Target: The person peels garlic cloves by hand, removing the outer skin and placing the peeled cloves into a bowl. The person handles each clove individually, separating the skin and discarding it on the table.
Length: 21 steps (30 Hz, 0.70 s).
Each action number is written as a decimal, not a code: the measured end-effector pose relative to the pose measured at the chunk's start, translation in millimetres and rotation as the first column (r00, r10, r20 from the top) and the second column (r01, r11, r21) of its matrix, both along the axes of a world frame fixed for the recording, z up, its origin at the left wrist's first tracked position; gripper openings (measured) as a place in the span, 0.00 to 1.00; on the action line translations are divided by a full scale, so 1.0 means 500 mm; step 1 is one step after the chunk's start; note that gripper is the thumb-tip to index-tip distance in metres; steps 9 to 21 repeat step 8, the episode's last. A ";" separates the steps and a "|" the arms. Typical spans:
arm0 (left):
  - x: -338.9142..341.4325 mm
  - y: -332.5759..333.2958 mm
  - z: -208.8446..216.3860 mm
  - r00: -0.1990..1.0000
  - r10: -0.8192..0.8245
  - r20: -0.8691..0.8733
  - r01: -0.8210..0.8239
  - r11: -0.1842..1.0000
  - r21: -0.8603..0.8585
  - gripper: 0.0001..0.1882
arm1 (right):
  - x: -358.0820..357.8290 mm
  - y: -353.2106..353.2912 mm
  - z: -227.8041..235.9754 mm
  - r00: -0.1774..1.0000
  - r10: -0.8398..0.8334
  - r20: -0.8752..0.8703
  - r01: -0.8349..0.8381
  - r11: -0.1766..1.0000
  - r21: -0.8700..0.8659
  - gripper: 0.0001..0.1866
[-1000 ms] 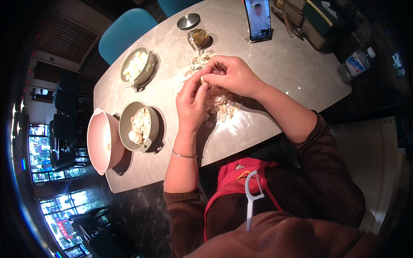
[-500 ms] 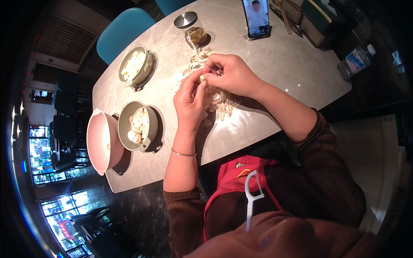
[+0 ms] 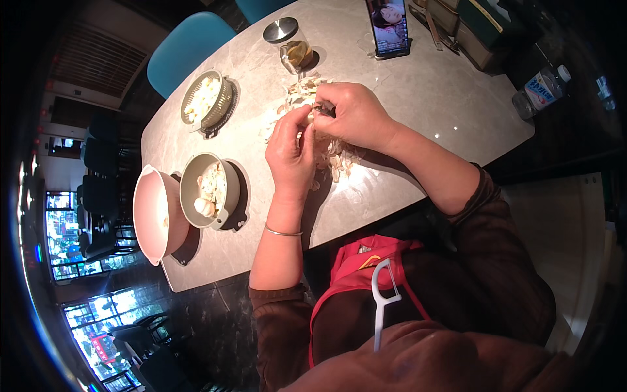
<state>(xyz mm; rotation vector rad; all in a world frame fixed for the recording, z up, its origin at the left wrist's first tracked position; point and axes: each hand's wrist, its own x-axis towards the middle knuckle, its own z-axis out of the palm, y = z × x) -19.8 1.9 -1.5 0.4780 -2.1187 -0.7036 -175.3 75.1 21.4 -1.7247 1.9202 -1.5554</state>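
A grey marble-look table (image 3: pixel 418 85) fills the upper middle of the view, seen from above. A person in a brown top and red apron (image 3: pixel 353 287) sits at its near edge, forearms reaching onto it. Off the far left corner stands a blue chair (image 3: pixel 186 46).

At the left edge of the table a pink bowl (image 3: pixel 153 212) sits touching a grey bowl (image 3: pixel 206 189) that holds pale garlic cloves. Farther back is a second, slotted bowl (image 3: pixel 206 99) with more pale pieces. A glass jar (image 3: pixel 290 46) with a metal lid stands near the far edge, and a phone (image 3: pixel 390 26) with its screen lit is propped to the right of it. A plastic bottle (image 3: pixel 541 88) lies off the right corner.

In the middle, a pile of papery peels (image 3: pixel 326 153) is spread under both hands. The left hand (image 3: pixel 290 153) and right hand (image 3: pixel 353 114) meet just above the pile, fingers curled, together pinching a small pale clove (image 3: pixel 307 119) between their fingertips. A thin bracelet (image 3: pixel 282 231) circles the left wrist. A white floss pick (image 3: pixel 381 304) juts up at the bottom centre.
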 end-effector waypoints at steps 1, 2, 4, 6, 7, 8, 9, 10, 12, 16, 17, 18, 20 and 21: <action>-0.001 0.002 0.000 1.000 0.003 0.001 -0.003 1.000 0.003 0.17 | 0.000 0.000 -0.001 1.000 -0.007 0.023 0.006 1.000 0.005 0.14; -0.003 0.004 0.001 0.998 -0.012 -0.058 0.014 0.999 0.039 0.16 | -0.001 -0.001 -0.002 0.999 -0.013 0.046 0.012 1.000 0.010 0.14; -0.010 0.004 0.002 0.984 -0.033 -0.174 0.052 0.993 0.104 0.15 | -0.005 -0.003 -0.005 0.993 -0.015 0.114 0.013 1.000 0.015 0.14; -0.004 0.000 0.008 0.945 -0.030 -0.327 0.156 0.916 0.369 0.15 | -0.008 -0.006 -0.008 0.985 -0.010 0.172 0.010 1.000 0.004 0.11; 0.004 -0.002 0.012 0.911 -0.005 -0.412 0.228 0.840 0.493 0.15 | -0.009 -0.007 -0.010 0.980 0.000 0.197 0.002 1.000 -0.011 0.09; 0.017 -0.005 0.017 0.916 0.018 -0.401 0.203 0.842 0.500 0.15 | -0.007 -0.010 -0.011 0.975 0.019 0.221 -0.013 1.000 -0.027 0.07; 0.017 -0.005 0.017 0.916 0.018 -0.401 0.203 0.842 0.500 0.15 | -0.007 -0.010 -0.011 0.975 0.019 0.221 -0.013 1.000 -0.027 0.07; 0.017 -0.005 0.017 0.916 0.018 -0.401 0.203 0.842 0.500 0.15 | -0.007 -0.010 -0.011 0.975 0.019 0.221 -0.013 1.000 -0.027 0.07; 0.017 -0.005 0.017 0.916 0.018 -0.401 0.203 0.842 0.500 0.15 | -0.007 -0.010 -0.011 0.975 0.019 0.221 -0.013 1.000 -0.027 0.07; 0.017 -0.005 0.017 0.916 0.018 -0.401 0.203 0.842 0.500 0.15 | -0.007 -0.010 -0.011 0.975 0.019 0.221 -0.013 1.000 -0.027 0.07; 0.017 -0.005 0.017 0.916 0.018 -0.401 0.203 0.842 0.500 0.15 | -0.007 -0.010 -0.011 0.975 0.019 0.221 -0.013 1.000 -0.027 0.07; 0.017 -0.005 0.017 0.916 0.018 -0.401 0.203 0.842 0.500 0.15 | -0.007 -0.010 -0.011 0.975 0.019 0.221 -0.013 1.000 -0.027 0.07; 0.017 -0.005 0.017 0.916 0.018 -0.401 0.203 0.842 0.500 0.15 | -0.007 -0.010 -0.011 0.975 0.019 0.221 -0.013 1.000 -0.027 0.07; 0.017 -0.005 0.017 0.916 0.018 -0.401 0.203 0.842 0.500 0.15 | -0.007 -0.010 -0.011 0.975 0.019 0.221 -0.013 1.000 -0.027 0.07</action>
